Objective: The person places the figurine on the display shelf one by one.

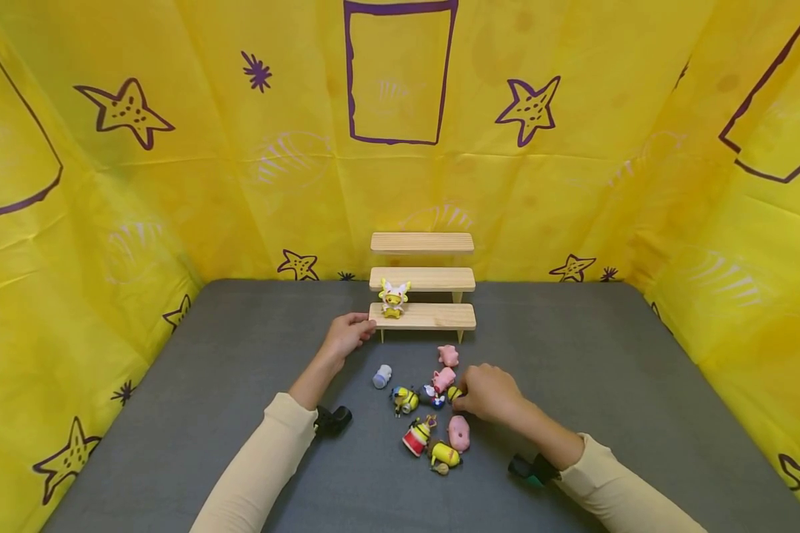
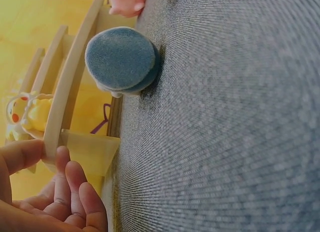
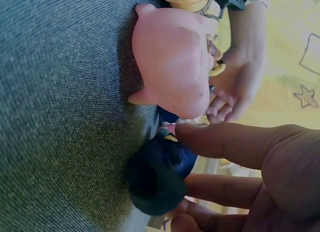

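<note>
My left hand [image 1: 348, 337] pinches the left end of the lowest step of a three-tier wooden display stand [image 1: 433, 317], thumb above and fingertips below. On that step, near the left end, sits a yellow Pikachu figure [image 1: 393, 299] in a white hooded costume. My right hand [image 1: 490, 392] holds a small minion figure [image 1: 455, 394] at the right side of a group of toys. In the right wrist view the dark blue underside of this minion figure [image 3: 157, 177] shows between thumb and fingers, low over the cloth. A pink pig figure [image 3: 172, 62] lies close beside the thumb.
Two more pink pigs [image 1: 448, 355] lie between the stand and my right hand. Nearby are a goggled minion [image 1: 405, 400], a crowned minion in red [image 1: 416, 437], a yellow minion [image 1: 444, 454] and a pale blue-grey figure [image 1: 382, 376]. A yellow patterned curtain [image 1: 293, 192] surrounds the grey table [image 1: 253, 318].
</note>
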A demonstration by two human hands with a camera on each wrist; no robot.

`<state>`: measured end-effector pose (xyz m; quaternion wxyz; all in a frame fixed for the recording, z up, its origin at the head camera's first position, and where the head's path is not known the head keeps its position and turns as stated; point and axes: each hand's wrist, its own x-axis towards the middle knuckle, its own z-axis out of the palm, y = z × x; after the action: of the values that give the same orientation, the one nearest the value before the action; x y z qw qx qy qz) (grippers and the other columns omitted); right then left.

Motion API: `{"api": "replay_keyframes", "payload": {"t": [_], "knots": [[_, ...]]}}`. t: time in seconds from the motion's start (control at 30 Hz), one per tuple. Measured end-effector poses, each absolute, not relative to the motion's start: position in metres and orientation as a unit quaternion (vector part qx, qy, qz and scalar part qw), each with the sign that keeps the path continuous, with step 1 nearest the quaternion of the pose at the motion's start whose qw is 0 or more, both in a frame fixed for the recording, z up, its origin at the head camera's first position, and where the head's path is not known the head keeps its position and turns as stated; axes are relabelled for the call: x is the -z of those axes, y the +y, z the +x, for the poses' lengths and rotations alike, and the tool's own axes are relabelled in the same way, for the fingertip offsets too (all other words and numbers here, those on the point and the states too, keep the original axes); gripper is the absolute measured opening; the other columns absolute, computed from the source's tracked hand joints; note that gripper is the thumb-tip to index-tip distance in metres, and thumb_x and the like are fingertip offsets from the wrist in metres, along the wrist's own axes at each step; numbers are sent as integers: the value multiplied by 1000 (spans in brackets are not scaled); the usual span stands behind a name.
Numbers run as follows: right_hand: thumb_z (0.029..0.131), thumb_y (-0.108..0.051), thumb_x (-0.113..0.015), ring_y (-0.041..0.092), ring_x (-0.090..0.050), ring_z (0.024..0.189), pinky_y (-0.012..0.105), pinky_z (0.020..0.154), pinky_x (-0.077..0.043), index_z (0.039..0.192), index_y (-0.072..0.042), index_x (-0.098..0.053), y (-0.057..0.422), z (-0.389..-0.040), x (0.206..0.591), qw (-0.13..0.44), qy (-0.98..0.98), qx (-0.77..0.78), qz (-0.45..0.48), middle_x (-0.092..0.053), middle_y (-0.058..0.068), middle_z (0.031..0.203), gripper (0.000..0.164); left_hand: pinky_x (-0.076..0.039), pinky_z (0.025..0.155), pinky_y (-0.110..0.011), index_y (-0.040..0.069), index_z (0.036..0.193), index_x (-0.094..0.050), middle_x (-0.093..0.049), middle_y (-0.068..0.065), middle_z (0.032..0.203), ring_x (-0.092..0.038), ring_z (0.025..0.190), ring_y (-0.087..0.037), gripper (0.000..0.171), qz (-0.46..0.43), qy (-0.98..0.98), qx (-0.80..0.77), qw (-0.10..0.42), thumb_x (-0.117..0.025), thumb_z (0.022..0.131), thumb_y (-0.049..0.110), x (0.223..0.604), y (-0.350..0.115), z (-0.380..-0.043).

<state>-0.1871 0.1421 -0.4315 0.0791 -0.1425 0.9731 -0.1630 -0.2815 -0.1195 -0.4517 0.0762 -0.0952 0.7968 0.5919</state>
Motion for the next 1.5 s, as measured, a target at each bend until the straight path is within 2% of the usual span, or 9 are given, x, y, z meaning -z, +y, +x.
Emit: {"api": "replay_keyframes", "payload": {"t": [0.13, 0.27, 0.33, 0.53, 0.73, 0.83, 1.03, 1.23, 1.5], "knots": [[75, -11, -76, 14, -43, 59, 29, 53, -33, 62, -13, -69, 145, -188, 431, 53, 970, 170, -168, -51, -6, 57, 15, -46, 72, -24, 1, 125, -62, -71, -12, 104, -62, 87, -17, 36, -95, 797, -592, 75, -62, 95, 21, 452, -120, -282], [73, -6, -76, 14, -48, 61, 31, 59, -41, 73, -8, -73, 147, -188, 430, 32, 967, 183, -174, -60, -3, 63, 3, -46, 71, -23, 1, 125, -61, -71, -13, 105, -62, 87, -17, 37, -95, 796, -594, 75, -62, 95, 22, 453, -120, -282], [73, -6, -77, 14, -50, 62, 32, 61, -43, 76, -6, -74, 149, -189, 430, 33, 966, 195, -164, -62, -2, 66, 5, -46, 71, -23, 1, 126, -61, -70, -13, 106, -63, 89, -18, 37, -96, 795, -593, 77, -62, 95, 22, 453, -120, -281], [74, -6, -77, 13, -50, 59, 30, 58, -43, 72, -4, -73, 152, -188, 430, 27, 964, 219, -147, -63, -1, 64, 4, -47, 74, -25, 1, 126, -60, -70, -15, 108, -63, 93, -23, 37, -94, 795, -594, 80, -62, 95, 22, 454, -121, -281], [77, 1, -69, 13, -49, 58, 28, 55, -43, 69, -5, -73, 155, -186, 430, 12, 964, 222, -144, -64, 0, 64, 11, -47, 74, -26, 1, 126, -61, -70, -15, 108, -63, 92, -23, 37, -95, 794, -595, 81, -62, 95, 22, 454, -121, -280], [76, 4, -64, 13, -48, 57, 27, 54, -41, 64, -8, -71, 157, -186, 429, 2, 965, 219, -142, -61, -1, 61, 18, -47, 75, -26, 0, 126, -61, -70, -15, 108, -63, 92, -23, 37, -92, 794, -596, 81, -61, 95, 22, 455, -120, -280], [71, 3, -64, 13, -47, 54, 28, 53, -39, 59, -9, -66, 164, -191, 424, -5, 965, 219, -143, -57, -2, 57, 17, -47, 73, -25, 0, 125, -61, -70, -14, 106, -63, 89, -20, 37, -92, 791, -600, 78, -62, 95, 22, 454, -121, -281], [72, -1, -68, 12, -52, 59, 30, 57, -44, 65, -9, -73, 177, -201, 420, -13, 962, 224, -155, -65, -1, 63, 12, -46, 72, -24, 0, 126, -60, -70, -15, 107, -62, 87, -18, 38, -91, 792, -599, 78, -62, 95, 22, 454, -121, -281], [82, -5, -72, 11, -57, 66, 27, 61, -46, 80, -3, -77, 191, -219, 411, -16, 932, 330, -150, -73, 7, 75, 6, -46, 72, -23, 1, 127, -60, -69, -16, 111, -62, 86, -16, 38, -90, 791, -600, 81, -61, 96, 22, 454, -121, -281]]}}
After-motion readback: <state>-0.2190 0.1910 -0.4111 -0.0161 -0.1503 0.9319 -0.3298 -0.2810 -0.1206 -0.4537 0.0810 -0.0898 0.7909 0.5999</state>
